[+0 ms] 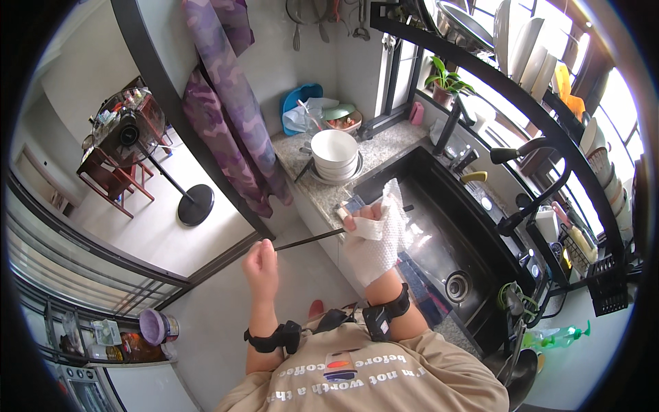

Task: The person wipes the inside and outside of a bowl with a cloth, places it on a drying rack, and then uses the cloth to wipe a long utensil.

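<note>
My left hand (261,268) is closed around the near end of a thin dark rod (309,240). The rod slants up to the right, and its far tip shows past my right hand, over the sink edge. A white, dimpled cloth or paper towel (378,252) drapes over my right hand (366,215), whose fingers curl into it around the rod. Beneath that hand a dark plaid cloth (419,286) lies along the front rim of the black sink (437,232). The exact kind of rod cannot be made out.
Stacked white bowls (334,149) stand on the granite counter (293,149) beyond my hands. A black faucet (540,195) arches over the sink, under a dish rack (494,67). Purple camouflage fabric (231,103) hangs at the left, near a standing fan (128,134).
</note>
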Demonstrator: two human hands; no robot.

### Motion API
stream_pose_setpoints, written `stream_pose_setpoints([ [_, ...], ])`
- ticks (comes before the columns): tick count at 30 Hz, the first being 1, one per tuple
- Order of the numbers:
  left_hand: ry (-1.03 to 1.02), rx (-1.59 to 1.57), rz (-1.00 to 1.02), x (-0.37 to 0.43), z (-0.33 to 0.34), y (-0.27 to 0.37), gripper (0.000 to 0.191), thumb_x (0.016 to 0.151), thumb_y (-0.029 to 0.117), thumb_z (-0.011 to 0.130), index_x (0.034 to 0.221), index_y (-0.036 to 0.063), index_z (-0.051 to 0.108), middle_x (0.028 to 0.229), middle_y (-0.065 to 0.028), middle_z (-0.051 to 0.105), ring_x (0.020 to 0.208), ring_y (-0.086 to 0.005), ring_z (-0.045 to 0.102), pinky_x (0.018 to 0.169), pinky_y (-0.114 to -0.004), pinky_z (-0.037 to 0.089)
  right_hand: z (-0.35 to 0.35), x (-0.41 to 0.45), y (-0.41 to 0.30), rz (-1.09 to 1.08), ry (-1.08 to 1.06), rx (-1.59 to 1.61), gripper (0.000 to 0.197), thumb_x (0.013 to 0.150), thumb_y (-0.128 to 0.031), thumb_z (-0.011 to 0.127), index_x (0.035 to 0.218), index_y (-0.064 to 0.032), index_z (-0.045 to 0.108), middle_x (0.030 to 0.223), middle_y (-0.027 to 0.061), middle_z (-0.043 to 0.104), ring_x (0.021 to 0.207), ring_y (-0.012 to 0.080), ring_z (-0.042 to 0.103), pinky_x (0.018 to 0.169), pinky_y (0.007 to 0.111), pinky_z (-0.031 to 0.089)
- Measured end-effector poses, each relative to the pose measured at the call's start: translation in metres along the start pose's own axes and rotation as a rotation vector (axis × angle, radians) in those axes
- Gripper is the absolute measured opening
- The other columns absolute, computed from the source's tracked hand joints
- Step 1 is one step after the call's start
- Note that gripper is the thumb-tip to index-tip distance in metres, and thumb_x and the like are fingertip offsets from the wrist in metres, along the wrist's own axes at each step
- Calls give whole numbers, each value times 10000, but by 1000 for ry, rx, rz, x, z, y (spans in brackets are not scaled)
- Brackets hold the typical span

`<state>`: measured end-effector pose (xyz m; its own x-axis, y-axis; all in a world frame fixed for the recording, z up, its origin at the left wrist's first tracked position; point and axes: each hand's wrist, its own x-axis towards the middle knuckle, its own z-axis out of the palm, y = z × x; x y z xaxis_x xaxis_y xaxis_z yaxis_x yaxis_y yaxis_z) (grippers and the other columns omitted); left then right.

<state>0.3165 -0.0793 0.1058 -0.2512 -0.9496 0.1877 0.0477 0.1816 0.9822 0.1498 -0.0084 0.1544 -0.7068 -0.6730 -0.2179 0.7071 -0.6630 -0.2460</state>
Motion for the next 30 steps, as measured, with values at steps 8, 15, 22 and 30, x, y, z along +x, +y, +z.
stream_pose_setpoints([
  [8, 33, 59, 99, 18, -19, 1, 255, 882, 122, 479, 662, -6, 489, 661, -7, 464, 525, -54, 374, 479, -198, 300, -28, 20, -3, -128, -474, -75, 164, 876, -252, 396, 726, -183, 395, 646, -34, 324, 621, 119, 326, 610, 261, 295],
  [15, -37, 13, 226, 26, -29, 2, 191, 867, 134, 544, 756, -18, 516, 781, -23, 489, 548, -59, 409, 508, -178, 341, -27, 18, -12, -185, -438, 78, 101, 858, -224, 439, 786, -154, 431, 670, -32, 367, 610, 115, 363, 613, 269, 334],
  [22, -127, 103, 316, 29, -29, 6, 171, 822, 169, 618, 794, 2, 594, 792, -2, 489, 617, -64, 419, 563, -181, 356, 15, 1, -5, -300, 343, 86, 182, 849, -280, 523, 846, -105, 474, 675, 31, 452, 606, 152, 442, 519, 299, 377],
  [30, -157, -13, 201, 25, -28, 3, 205, 834, 170, 604, 736, -4, 559, 704, 7, 486, 611, -50, 405, 545, -175, 325, 7, -5, 2, -239, 87, 49, 158, 859, -253, 496, 791, -119, 450, 629, 3, 385, 583, 136, 383, 521, 276, 347],
])
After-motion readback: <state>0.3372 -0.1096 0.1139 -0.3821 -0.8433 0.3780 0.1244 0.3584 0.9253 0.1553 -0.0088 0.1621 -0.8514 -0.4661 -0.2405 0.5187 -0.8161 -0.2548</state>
